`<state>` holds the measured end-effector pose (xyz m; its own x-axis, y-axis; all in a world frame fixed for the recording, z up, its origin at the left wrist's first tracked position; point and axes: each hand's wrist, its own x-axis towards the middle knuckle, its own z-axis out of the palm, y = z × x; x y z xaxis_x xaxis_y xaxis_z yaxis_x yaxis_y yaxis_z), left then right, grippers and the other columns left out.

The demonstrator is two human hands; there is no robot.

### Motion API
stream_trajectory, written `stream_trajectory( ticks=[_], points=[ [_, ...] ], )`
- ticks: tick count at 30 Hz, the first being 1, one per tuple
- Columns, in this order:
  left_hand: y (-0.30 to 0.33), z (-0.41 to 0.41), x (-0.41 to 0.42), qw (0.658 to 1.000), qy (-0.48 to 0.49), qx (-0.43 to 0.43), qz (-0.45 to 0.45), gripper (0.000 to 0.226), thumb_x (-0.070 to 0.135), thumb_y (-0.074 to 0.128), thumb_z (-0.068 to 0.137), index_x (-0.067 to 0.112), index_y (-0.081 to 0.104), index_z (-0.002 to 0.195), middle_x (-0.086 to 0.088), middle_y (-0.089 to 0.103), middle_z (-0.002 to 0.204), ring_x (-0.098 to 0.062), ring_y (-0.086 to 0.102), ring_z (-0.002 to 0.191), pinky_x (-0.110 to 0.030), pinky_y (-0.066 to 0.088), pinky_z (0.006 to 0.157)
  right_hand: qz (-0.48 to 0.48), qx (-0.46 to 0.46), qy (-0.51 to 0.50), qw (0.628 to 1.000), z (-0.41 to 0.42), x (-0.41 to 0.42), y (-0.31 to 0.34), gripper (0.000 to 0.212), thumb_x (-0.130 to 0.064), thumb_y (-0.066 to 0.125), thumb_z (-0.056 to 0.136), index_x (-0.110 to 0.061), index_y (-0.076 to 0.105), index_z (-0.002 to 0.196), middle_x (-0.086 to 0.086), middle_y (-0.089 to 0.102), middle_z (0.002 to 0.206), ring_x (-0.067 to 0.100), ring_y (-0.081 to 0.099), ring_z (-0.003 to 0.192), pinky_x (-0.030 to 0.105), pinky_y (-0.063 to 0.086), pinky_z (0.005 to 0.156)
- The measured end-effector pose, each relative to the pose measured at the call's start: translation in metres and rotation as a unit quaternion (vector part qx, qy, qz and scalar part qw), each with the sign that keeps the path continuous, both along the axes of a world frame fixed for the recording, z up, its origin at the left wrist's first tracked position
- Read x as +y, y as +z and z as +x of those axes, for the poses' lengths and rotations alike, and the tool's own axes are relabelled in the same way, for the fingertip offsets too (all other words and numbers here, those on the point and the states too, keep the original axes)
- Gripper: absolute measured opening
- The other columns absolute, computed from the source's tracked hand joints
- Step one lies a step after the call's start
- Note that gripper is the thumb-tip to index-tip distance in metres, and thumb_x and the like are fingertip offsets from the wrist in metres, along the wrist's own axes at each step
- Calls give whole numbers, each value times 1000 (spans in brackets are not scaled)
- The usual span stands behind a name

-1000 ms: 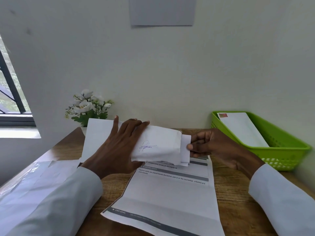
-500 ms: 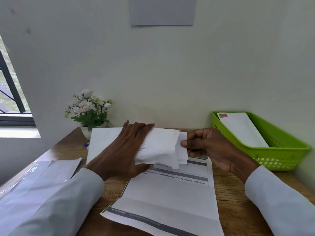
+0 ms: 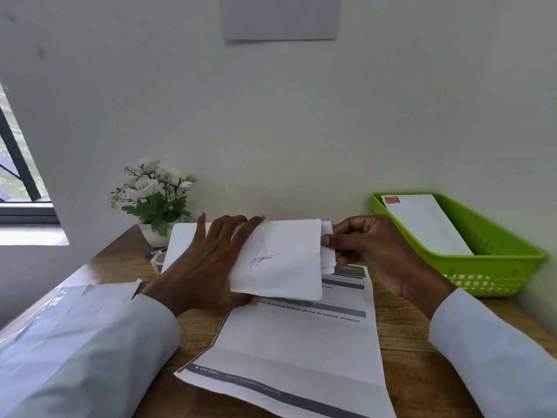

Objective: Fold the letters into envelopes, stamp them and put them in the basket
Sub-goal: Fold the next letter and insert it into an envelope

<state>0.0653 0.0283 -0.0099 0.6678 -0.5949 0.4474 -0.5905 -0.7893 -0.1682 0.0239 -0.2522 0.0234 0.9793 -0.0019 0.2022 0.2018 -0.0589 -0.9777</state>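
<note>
My left hand [image 3: 208,263] grips a white envelope [image 3: 286,260] with a blue signature on it, fingers over the top and thumb underneath. A folded letter [image 3: 327,254] sticks out a little from the envelope's right end, and my right hand [image 3: 370,248] pinches that end. Below them an unfolded printed letter [image 3: 295,357] lies flat on the wooden table [image 3: 404,375]. At the right stands a green basket [image 3: 494,260] holding a stamped envelope [image 3: 428,224].
A small pot of white flowers [image 3: 153,200] stands at the back left against the wall. A blue pen [image 3: 153,253] and a tape roll [image 3: 158,262] lie behind the envelope. More white sheets [image 3: 75,309] lie at the table's left edge, near a window.
The folded letter has slid further into the envelope, with less of it showing at the right end. Both hands have stayed near the same place above the table.
</note>
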Motion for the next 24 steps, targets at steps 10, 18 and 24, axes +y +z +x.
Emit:
stream_trajectory(
  ticks=[10, 18, 24],
  points=[
    [3, -2, -8, 999, -31, -26, -29, 112, 71, 65, 63, 20, 18, 151, -7, 42, 134, -29, 42, 125, -61, 16, 116, 12, -36, -2, 999, -4, 21, -15, 19, -9, 87, 69, -7, 68, 66, 14, 69, 57, 15, 62, 44, 23, 50, 44],
    [4, -11, -25, 997, -68, -22, -17, 109, 71, 61, 64, 18, 20, 150, -8, 44, 130, -29, 44, 121, -59, 16, 117, -52, -58, -49, 996, -2, 43, -28, 31, 17, 47, 75, 0, 72, 76, 23, 59, 53, 10, 44, 30, 19, 34, 34],
    [5, -10, -25, 998, -40, -49, -19, 111, 76, 60, 64, 17, 25, 151, -11, 45, 131, -31, 44, 124, -62, 15, 116, -23, -59, -64, 996, 1, 33, -27, 22, 1, 58, 85, -9, 75, 77, 10, 65, 56, 13, 46, 36, 21, 36, 38]
  ],
)
